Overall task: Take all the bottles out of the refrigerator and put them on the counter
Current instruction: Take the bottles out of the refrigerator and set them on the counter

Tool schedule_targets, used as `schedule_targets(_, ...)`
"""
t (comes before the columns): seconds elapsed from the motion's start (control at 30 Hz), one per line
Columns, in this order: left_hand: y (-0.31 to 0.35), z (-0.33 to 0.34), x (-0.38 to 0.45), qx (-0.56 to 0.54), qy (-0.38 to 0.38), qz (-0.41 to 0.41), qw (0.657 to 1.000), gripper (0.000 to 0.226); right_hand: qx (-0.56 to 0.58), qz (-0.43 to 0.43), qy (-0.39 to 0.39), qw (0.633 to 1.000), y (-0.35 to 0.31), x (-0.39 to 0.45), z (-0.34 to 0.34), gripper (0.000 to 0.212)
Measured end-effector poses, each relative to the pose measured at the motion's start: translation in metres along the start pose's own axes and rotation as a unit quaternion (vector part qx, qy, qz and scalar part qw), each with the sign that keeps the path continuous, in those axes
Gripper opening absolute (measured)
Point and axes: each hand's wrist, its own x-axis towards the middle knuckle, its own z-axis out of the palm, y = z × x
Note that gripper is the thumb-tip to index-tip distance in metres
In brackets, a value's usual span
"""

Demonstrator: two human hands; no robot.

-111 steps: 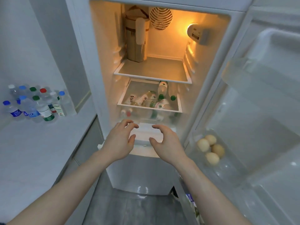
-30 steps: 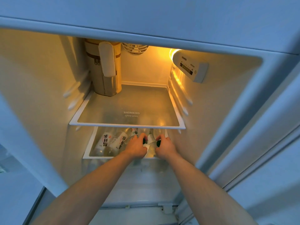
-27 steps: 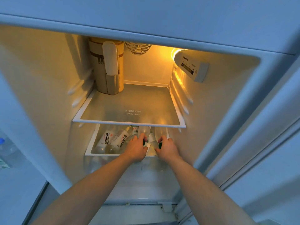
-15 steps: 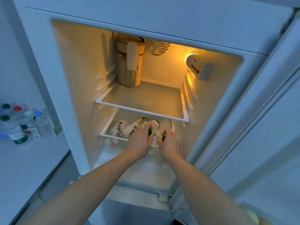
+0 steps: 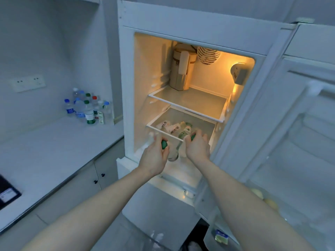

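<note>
We are midway through emptying the fridge (image 5: pixel 197 24), at the step of lifting two bottles clear of the lower shelf (image 5: pixel 206 124). Our left hand (image 5: pixel 154 156) has its fingers curled round the neck of a clear bottle (image 5: pixel 173 154) just under its green cap (image 5: pixel 164 144), and this bottle hangs in front of the shelf's front edge, already outside it. Our right hand (image 5: pixel 197 145) grips a second bottle (image 5: pixel 184 134) by its green-capped end; its body lies slanted across the shelf's front edge, so we judge it only partly out.

More bottles (image 5: pixel 169 126) with white labels lie on their sides further back on the same shelf, so the job is not finished. The upper shelf (image 5: pixel 190 100) carries only a tan bag (image 5: pixel 181 71). A cluster of bottles (image 5: pixel 87 107) already stands on the tabletop (image 5: pixel 54 147) to our left, close to the wall beside the fridge.

The next move, as we judge it, is to draw the right-hand bottle fully over the shelf edge, then swing both to the left and stand them upright near the cluster. Held only by the necks, they may swing, so a firm grip and a clear path past the fridge wall matter. After that we return for the ones left lying on the shelf.
</note>
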Motion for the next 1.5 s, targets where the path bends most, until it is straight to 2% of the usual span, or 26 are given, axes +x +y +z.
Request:
schedule_targets(0.1,-0.005,-0.025,-0.038,0.019,0.001,-0.025,0.999,0.019,0.007,-0.038,-0.029,0.999,-0.011,-0.029,-0.005,0.028)
schedule_targets(0.23,-0.021,-0.066,-0.09,0.039,0.001,-0.06,0.997,0.014,0.03,-0.125,-0.063,0.99,-0.019,-0.082,0.011,0.013)
schedule_targets(0.37,-0.036,-0.111,-0.145,0.051,0.001,-0.09,0.995,0.015,0.066,-0.158,-0.146,0.974,-0.04,-0.129,0.03,0.005)
schedule_targets(0.53,-0.049,-0.163,-0.202,0.065,0.021,-0.118,0.991,0.016,0.064,-0.197,-0.216,0.954,-0.088,-0.178,0.042,0.018)
schedule_targets(0.77,-0.071,-0.231,-0.253,0.121,0.065,-0.161,0.977,0.017,0.07,-0.261,-0.262,0.926,-0.157,-0.232,0.061,0.013)
schedule_targets(1.1,-0.116,-0.301,-0.259,0.16,0.103,-0.219,0.957,0.019,0.095,-0.319,-0.302,0.893,-0.244,-0.246,0.111,0.014)
schedule_targets(1.27,-0.148,-0.324,-0.232,0.174,0.116,-0.251,0.945,0.019,0.116,-0.339,-0.327,0.874,-0.281,-0.227,0.155,0.014)
schedule_targets(1.5,-0.193,-0.345,-0.183,0.171,0.124,-0.274,0.938,0.016,0.134,-0.34,-0.339,0.867,-0.329,-0.188,0.202,0.019)
